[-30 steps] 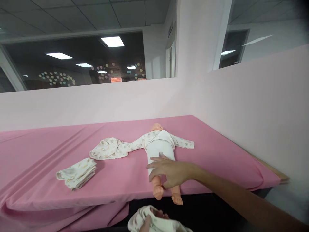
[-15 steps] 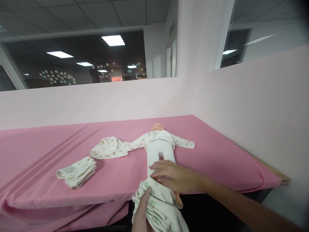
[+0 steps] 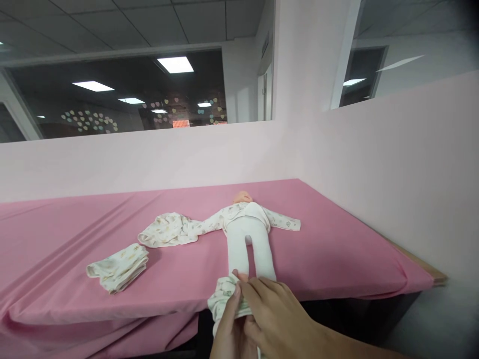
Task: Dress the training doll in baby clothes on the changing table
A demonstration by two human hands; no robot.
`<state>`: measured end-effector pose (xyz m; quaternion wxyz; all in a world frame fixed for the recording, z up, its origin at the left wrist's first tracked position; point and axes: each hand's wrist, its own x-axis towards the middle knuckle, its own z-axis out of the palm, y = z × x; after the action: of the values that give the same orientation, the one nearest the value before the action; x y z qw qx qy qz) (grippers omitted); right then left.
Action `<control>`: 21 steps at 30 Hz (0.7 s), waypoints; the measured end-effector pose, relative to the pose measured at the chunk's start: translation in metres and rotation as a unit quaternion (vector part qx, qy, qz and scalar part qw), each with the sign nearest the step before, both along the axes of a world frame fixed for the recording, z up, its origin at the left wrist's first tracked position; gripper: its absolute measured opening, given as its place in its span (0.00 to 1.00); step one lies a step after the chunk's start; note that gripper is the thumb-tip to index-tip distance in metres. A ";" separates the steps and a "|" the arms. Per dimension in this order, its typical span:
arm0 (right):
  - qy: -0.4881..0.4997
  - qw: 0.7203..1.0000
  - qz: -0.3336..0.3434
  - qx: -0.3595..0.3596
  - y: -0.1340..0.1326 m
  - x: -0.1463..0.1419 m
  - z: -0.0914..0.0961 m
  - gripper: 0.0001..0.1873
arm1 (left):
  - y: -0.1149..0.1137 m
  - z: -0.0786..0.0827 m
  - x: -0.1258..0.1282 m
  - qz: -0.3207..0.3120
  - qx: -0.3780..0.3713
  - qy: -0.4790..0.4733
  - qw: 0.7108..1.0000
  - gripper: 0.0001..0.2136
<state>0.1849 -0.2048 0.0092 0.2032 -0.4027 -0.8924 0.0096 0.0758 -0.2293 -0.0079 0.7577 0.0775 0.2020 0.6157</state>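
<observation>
A baby doll (image 3: 243, 197) lies on its back, head away from me, in a printed long-sleeved top (image 3: 284, 221) and white leggings (image 3: 234, 247). At the table's front edge, printed baby trousers (image 3: 220, 298) are bunched around the doll's left-side foot, as I see it. My left hand (image 3: 229, 326) is closed on the bunched cloth, thumb on top. Close beside it, my right hand (image 3: 280, 314) has its fingers bent over the trousers' edge and pinches the cloth. The doll's other foot is hidden behind my right hand.
Left of the doll, a crumpled printed garment (image 3: 168, 230) lies by its sleeve. Nearer the front is a folded printed cloth (image 3: 121, 267). A pink sheet (image 3: 179, 284) covers the table and hangs over its front edge. Walls (image 3: 404, 174) stand behind and to the right.
My right hand has moved down from the doll's legs to the trousers and closed on the cloth. The trousers are more tightly gathered, and both legging legs now show.
</observation>
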 end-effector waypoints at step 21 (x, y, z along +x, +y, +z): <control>0.093 0.967 -0.034 -0.236 0.017 0.007 0.014 0.20 | 0.004 -0.076 -0.005 0.070 0.090 0.186 0.976 0.22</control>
<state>0.1920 -0.1874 0.0236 0.1848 -0.4665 -0.8278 0.2509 0.0708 -0.2251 -0.0842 0.6514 0.2440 0.2886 0.6579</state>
